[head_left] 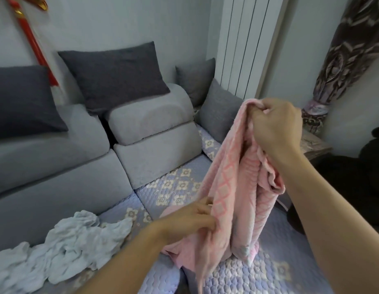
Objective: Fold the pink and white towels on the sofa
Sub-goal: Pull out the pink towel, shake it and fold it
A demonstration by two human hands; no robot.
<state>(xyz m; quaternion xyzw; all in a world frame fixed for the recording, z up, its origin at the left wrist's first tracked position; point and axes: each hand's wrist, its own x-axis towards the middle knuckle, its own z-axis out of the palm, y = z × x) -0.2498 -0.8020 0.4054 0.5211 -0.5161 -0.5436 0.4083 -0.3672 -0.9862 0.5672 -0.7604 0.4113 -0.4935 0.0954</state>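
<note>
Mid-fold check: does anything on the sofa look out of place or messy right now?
Yes. The white towel lies crumpled in a heap on the quilted seat cover, unfolded. The pink towel hangs bunched between the right hand and left hand.

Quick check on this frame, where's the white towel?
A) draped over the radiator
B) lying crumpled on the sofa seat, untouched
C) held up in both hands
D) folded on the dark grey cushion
B: the crumpled white cloth towel lies loose on the quilted floral sofa cover, while the left hand and right hand both grip the pink patterned terry towel.
</note>
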